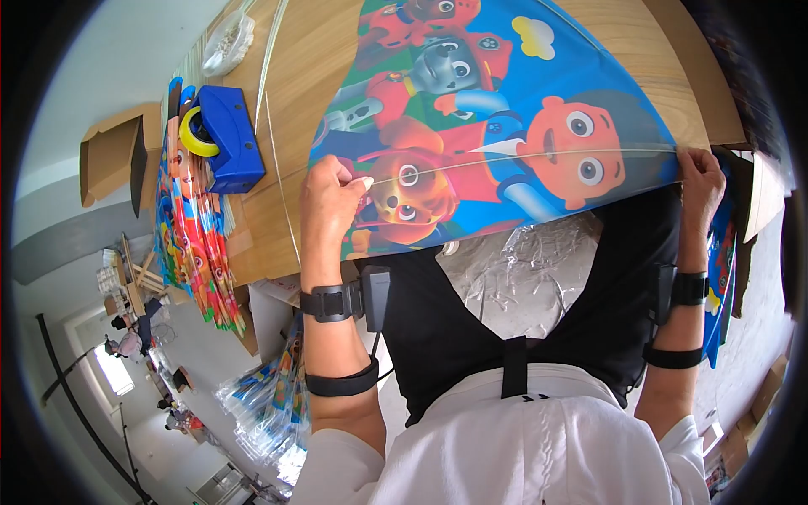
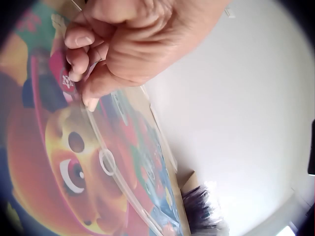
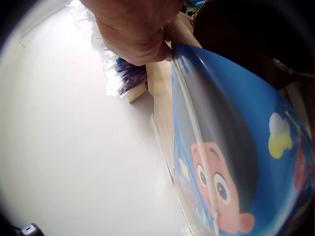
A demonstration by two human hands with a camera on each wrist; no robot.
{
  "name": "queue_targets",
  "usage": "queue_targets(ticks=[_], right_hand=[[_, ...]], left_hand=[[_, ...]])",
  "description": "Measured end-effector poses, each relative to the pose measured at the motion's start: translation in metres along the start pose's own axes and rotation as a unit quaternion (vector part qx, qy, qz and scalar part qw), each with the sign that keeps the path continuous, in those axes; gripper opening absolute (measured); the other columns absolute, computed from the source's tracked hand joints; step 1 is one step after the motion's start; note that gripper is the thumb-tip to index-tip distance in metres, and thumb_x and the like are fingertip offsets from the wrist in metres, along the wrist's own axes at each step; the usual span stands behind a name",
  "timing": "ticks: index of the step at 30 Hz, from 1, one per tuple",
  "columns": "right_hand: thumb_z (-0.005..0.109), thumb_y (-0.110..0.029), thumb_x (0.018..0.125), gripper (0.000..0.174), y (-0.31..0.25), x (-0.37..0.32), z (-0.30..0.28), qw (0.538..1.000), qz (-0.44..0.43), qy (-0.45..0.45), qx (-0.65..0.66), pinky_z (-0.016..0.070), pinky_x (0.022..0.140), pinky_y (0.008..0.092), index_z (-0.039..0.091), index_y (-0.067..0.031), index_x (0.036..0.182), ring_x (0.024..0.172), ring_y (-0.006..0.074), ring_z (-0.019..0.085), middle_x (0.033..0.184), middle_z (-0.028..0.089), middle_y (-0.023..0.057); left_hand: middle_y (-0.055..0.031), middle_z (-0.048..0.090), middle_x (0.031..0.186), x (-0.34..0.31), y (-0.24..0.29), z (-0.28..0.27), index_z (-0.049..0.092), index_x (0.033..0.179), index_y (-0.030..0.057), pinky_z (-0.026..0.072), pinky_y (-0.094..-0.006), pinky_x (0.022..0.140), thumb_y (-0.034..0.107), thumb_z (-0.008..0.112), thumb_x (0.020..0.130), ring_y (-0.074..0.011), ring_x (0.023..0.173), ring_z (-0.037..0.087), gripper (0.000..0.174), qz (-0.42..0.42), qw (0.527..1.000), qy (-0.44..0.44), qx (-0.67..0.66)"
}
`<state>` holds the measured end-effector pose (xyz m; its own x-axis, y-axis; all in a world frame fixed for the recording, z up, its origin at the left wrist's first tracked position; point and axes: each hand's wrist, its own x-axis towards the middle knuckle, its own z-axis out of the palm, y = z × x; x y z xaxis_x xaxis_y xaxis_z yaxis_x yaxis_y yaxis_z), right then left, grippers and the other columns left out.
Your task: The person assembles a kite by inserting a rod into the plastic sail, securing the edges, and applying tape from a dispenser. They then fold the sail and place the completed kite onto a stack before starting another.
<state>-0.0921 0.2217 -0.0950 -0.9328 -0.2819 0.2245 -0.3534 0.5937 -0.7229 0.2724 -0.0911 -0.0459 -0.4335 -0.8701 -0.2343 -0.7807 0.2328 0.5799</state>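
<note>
A big blue kite [image 1: 497, 93] with cartoon dogs and a boy's face on it lies spread over the right part of the wooden table [image 1: 311, 50], and its near side pokes out past the table's near edge, over the person's lap. A long, pale stick [image 3: 189, 101] runs across the kite from one hand to the other. The left hand [image 1: 331, 189] has its thumb and fingers bent close together, and they pinch the left end of the stick. The right hand [image 1: 704, 175] is bent closed at the kite's right tip. It seems to pinch the tip and the stick's end together, but the hand hides most of its own fingertips. To the left of the left hand, a blue tape holder [image 1: 234, 139] with a yellow roll of tape [image 1: 190, 133] sits near the table's left edge. Next to it, a pile of folded kites [image 1: 187, 223] hangs over the near left corner. A clear tub [image 1: 229, 44] is by the far left corner, and some thin white sticks lie close to it. A brown box [image 1: 114, 160] is out past the left edge. Crinkly clear plastic [image 1: 522, 269] shows down between the person's knees.
</note>
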Motion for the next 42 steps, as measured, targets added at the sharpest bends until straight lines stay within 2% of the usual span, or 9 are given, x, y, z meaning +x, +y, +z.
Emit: queue_targets(ticks=[11,14,19,29,32,34,37,40,42], right_hand=[[0.067,-0.014,0.077,0.016,-0.003,0.0,0.0,1.0,-0.004,0.009,-0.021,0.0392,0.054,0.0211,0.064,0.0015,0.075,0.057,0.007,0.049,0.062,0.054,0.0014],[0.067,-0.014,0.077,0.016,-0.005,0.0,0.0,1.0,0.002,0.003,-0.018,0.0393,0.055,0.0213,0.064,0.0016,0.075,0.058,0.0072,0.049,0.063,0.055,0.0019],[0.068,-0.014,0.077,0.016,0.0,0.001,0.001,1.0,-0.003,0.007,-0.013,0.0394,0.055,0.0217,0.064,0.0017,0.075,0.058,0.0075,0.049,0.062,0.055,0.0023],[0.069,-0.016,0.076,0.018,0.006,0.004,0.002,0.999,-0.011,0.01,-0.043,0.0376,0.052,0.023,0.064,0.0012,0.075,0.056,0.0074,0.048,0.059,0.054,0.0019],[0.069,-0.016,0.075,0.018,0.013,0.008,0.002,0.999,0.023,-0.005,-0.034,0.0382,0.052,0.0238,0.064,0.0012,0.074,0.055,0.008,0.049,0.059,0.054,0.0024],[0.069,-0.016,0.074,0.018,0.018,0.01,0.002,0.999,0.001,0.001,-0.047,0.0384,0.052,0.0243,0.064,0.0011,0.074,0.055,0.0084,0.049,0.059,0.055,0.0026],[0.068,-0.015,0.074,0.016,0.02,0.011,0.003,0.998,-0.032,0.011,-0.054,0.0392,0.053,0.0254,0.064,0.0008,0.074,0.055,0.0094,0.049,0.059,0.056,0.0032],[0.068,-0.015,0.075,0.017,0.022,0.013,0.004,0.999,0.008,-0.009,-0.045,0.0385,0.053,0.0248,0.063,0.0009,0.073,0.055,0.0087,0.048,0.059,0.055,0.0024],[0.068,-0.015,0.075,0.017,0.024,0.013,0.005,0.999,0.0,-0.002,-0.041,0.0381,0.053,0.0245,0.063,0.0009,0.072,0.054,0.0083,0.048,0.059,0.055,0.0021]], left_hand=[[-0.0064,0.056,0.06,-0.01,-0.017,0.003,0.053,0.071,-0.0017,0.0428,-0.0277,0.052,0.001,0.069,0.073,-0.012,0.055,0.053,0.017,-0.038,0.994,0.052,-0.087],[-0.004,0.056,0.064,-0.016,-0.016,0.004,0.051,0.073,0.001,0.0377,-0.0223,0.045,0.0,0.065,0.077,-0.0076,0.051,0.048,0.014,-0.043,0.991,0.065,-0.108],[-0.0067,0.056,0.059,-0.021,-0.016,0.014,0.054,0.072,-0.0012,0.0424,-0.029,0.052,0.005,0.07,0.072,-0.0129,0.054,0.052,0.017,-0.022,0.987,0.109,-0.118],[-0.008,0.054,0.055,-0.006,-0.015,-0.004,0.054,0.06,-0.0008,0.0409,-0.0314,0.05,0.009,0.074,0.067,-0.0133,0.052,0.051,0.024,-0.096,0.994,0.021,-0.052],[-0.0021,0.054,0.059,-0.005,-0.03,-0.006,0.055,0.066,0.0019,0.0356,-0.0233,0.041,0.004,0.069,0.073,-0.0076,0.047,0.045,0.016,-0.049,0.994,0.043,-0.093],[-0.0025,0.055,0.06,-0.006,-0.043,-0.02,0.057,0.073,0.0006,0.0397,-0.0252,0.047,0.004,0.068,0.073,-0.0094,0.052,0.049,0.011,0.018,0.966,0.166,-0.196],[0.0,0.054,0.062,-0.006,-0.05,-0.07,0.059,0.076,0.0031,0.0375,-0.0202,0.049,0.001,0.064,0.077,-0.0058,0.054,0.047,0.005,0.0,0.937,0.254,-0.24],[0.0004,0.054,0.063,-0.003,-0.043,-0.11,0.061,0.078,0.0018,0.0368,-0.0209,0.049,0.002,0.062,0.079,-0.0061,0.053,0.046,0.002,-0.007,0.939,0.28,-0.201],[0.0002,0.056,0.065,-0.007,-0.032,-0.114,0.064,0.082,0.0011,0.0378,-0.0219,0.049,0.005,0.061,0.081,-0.0068,0.054,0.046,0.005,0.009,0.981,0.159,-0.115]])
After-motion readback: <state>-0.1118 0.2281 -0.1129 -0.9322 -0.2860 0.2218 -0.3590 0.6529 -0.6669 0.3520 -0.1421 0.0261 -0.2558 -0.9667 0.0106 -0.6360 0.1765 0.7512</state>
